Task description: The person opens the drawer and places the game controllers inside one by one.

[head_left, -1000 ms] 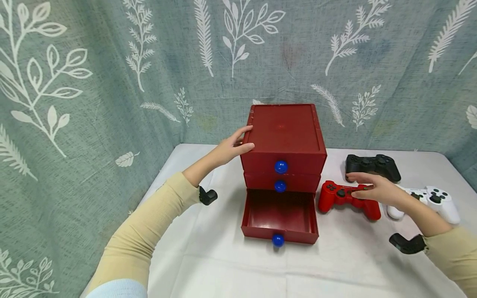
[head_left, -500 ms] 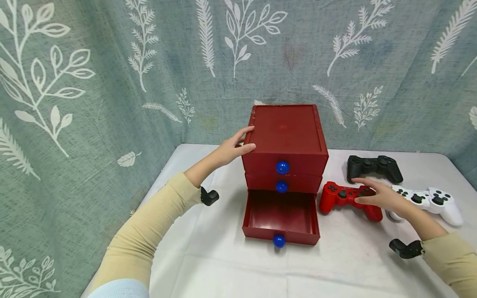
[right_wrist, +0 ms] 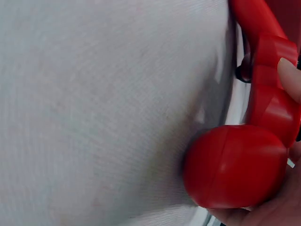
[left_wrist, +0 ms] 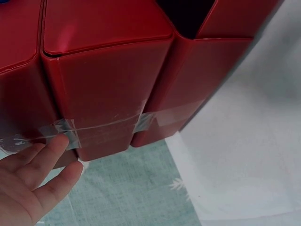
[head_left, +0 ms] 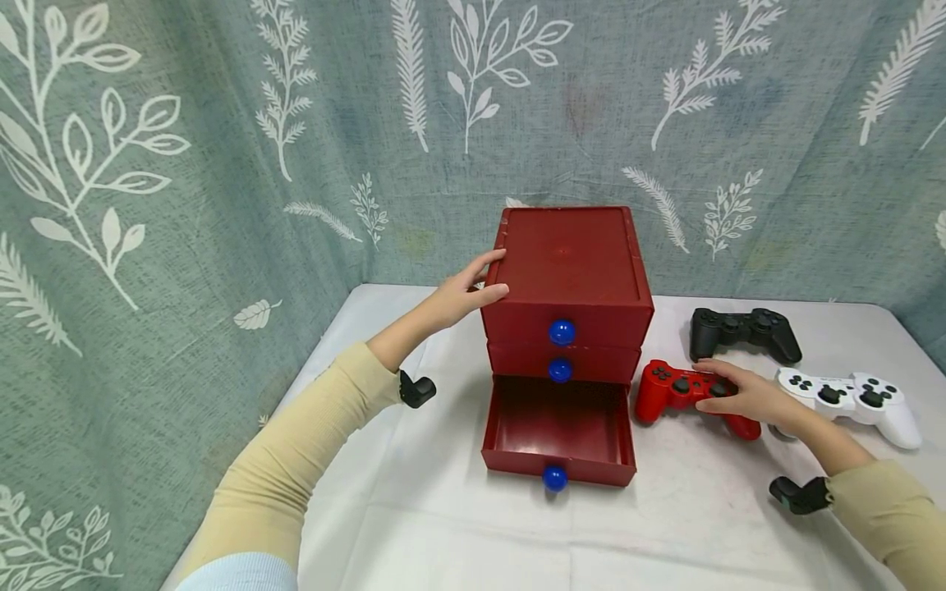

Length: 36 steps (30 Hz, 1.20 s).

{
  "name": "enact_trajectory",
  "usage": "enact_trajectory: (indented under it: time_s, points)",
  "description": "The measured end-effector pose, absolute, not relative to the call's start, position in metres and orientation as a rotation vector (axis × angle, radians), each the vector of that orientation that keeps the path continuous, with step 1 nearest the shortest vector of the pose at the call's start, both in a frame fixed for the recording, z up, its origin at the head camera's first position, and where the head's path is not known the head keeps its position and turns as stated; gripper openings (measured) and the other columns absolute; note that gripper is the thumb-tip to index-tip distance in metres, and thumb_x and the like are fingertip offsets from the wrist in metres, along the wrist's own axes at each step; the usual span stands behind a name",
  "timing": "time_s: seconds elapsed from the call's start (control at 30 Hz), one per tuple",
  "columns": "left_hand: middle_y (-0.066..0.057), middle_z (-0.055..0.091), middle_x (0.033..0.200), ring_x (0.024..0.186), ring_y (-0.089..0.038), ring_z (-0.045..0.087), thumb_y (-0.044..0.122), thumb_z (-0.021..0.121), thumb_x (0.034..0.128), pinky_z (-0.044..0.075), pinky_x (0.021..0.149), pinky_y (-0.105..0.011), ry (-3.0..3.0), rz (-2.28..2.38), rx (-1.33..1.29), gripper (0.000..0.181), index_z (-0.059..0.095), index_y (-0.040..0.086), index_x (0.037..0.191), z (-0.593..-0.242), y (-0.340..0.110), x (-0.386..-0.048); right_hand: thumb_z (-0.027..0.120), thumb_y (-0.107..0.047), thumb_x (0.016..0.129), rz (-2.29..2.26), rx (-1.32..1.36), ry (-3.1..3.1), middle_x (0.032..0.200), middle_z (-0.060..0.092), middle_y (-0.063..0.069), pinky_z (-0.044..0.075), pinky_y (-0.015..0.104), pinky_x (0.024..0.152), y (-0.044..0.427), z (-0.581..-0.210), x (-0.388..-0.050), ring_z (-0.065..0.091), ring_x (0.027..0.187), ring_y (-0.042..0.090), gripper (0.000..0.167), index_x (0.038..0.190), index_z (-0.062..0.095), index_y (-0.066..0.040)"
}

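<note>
A dark red three-drawer unit (head_left: 572, 254) with blue round knobs stands on the white-covered table. Its bottom drawer (head_left: 557, 464) is pulled out, its bare red floor showing. My left hand (head_left: 452, 300) rests on the unit's left side, fingers and thumb at the top's left edge. In the left wrist view, that hand's extended fingers (left_wrist: 55, 146) are beside the unit's taped side. To the right of the unit lies a red game controller (head_left: 668, 392). My right hand (head_left: 754, 398) grips its right half between thumb and fingers, covering part of it.
Behind the red controller lies a black game controller (head_left: 746, 331). A white game controller (head_left: 850, 398) lies to the right, partly behind my right wrist. A green curtain (head_left: 414, 213) with white leaf prints hangs behind and left of the table.
My right hand has come down and slightly left onto the red game controller, closing thumb and fingers about it. The left hand stays on the drawer unit; the view shifted slightly.
</note>
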<state>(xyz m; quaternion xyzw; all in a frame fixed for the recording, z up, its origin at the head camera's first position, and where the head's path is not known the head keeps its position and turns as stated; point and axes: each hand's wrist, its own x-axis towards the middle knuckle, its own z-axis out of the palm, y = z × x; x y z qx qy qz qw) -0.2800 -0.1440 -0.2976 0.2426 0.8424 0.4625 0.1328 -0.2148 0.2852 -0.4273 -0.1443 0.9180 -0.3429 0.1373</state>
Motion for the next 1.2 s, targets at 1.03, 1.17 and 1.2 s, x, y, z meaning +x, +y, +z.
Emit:
enact_trajectory:
  time_s: [1.03,1.17,1.2]
  points:
    - [-0.006,0.026,0.148,0.134,-0.024,0.029,0.038,0.049,0.0921,0.033,0.102,-0.047,2.437,1.333,0.694,0.061,0.018,0.035,0.145,-0.297,-0.144,-0.279,0.075,-0.016,0.071,-0.838,-0.577,2.922,0.108,0.059,0.025,0.045,0.041,0.074,0.280,-0.420,-0.207,0.054,0.091,0.032,0.056,0.119,0.055,0.005]
    - [-0.006,0.025,0.149,0.134,-0.024,0.028,0.038,0.048,0.0923,0.032,0.103,-0.047,2.437,1.328,0.697,0.061,0.018,0.035,0.145,-0.297,-0.144,-0.279,0.075,-0.016,0.071,-0.830,-0.554,2.931,0.107,0.059,0.026,0.045,0.039,0.071,0.278,-0.417,-0.206,0.054,0.089,0.032,0.057,0.119,0.055,0.006]
    - [-0.006,0.025,0.149,0.134,-0.023,0.028,0.039,0.048,0.0922,0.033,0.103,-0.047,2.440,1.327,0.695,0.061,0.018,0.036,0.145,-0.297,-0.144,-0.280,0.075,-0.017,0.071,-0.828,-0.544,2.928,0.107,0.059,0.026,0.045,0.038,0.070,0.277,-0.416,-0.205,0.054,0.089,0.032,0.057,0.120,0.054,0.006]
